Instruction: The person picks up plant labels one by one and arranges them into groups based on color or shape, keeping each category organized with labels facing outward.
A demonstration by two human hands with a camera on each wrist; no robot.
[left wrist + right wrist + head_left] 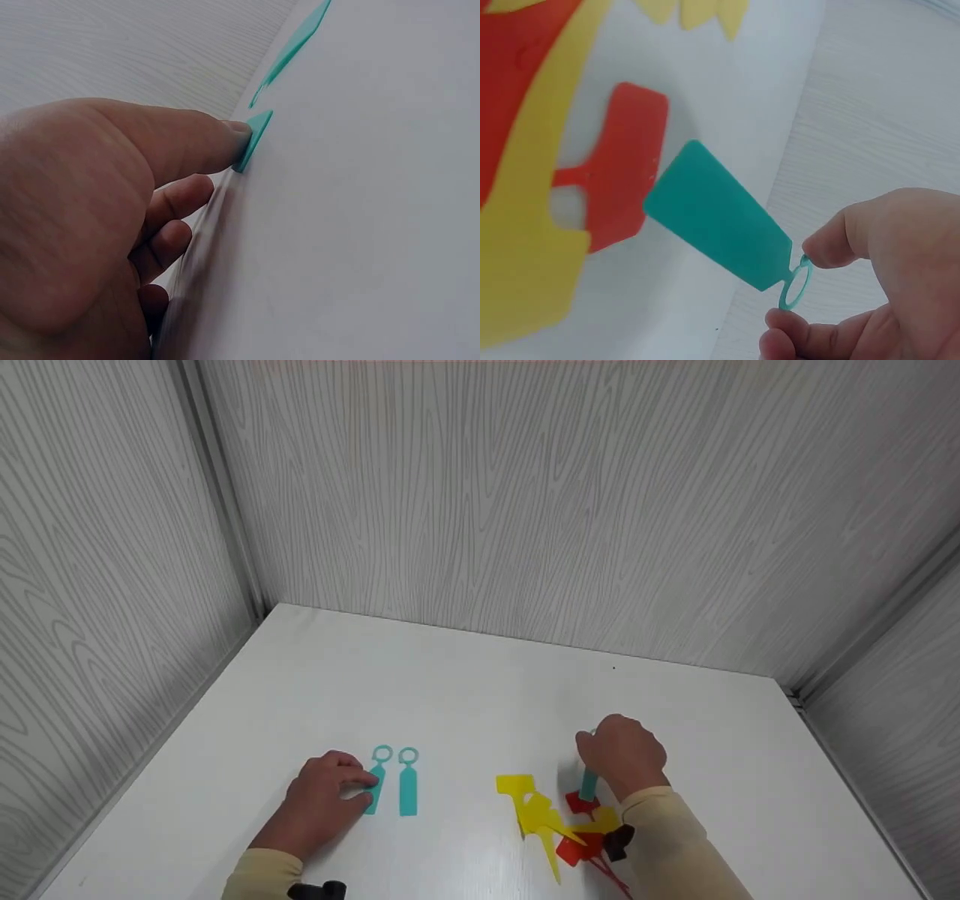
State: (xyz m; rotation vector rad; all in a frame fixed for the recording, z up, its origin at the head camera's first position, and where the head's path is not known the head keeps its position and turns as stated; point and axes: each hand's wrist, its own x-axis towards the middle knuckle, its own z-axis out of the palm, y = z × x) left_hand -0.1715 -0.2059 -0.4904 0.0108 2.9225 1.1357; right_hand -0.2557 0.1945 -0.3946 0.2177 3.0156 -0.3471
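Observation:
Two teal ring-ended plant tags lie side by side on the white table. The thumb and index finger of my left hand point(326, 795) touch the slightly slanted left tag point(376, 780); the other tag point(408, 791) lies just to its right. In the left wrist view the thumb rests at the square end of a tag point(255, 141). My right hand point(622, 754) pinches a third teal tag point(716, 217) near its ring, blade hanging down above the pile. Its ring point(797, 285) shows between thumb and fingers in the right wrist view.
Below the right hand lies a loose pile of yellow T-shaped plant labels point(536, 814) and red ones point(589, 847), partly behind the right sleeve point(675, 840). Pale wood-grain panels point(480, 495) enclose the white table point(450, 682) at the back and sides.

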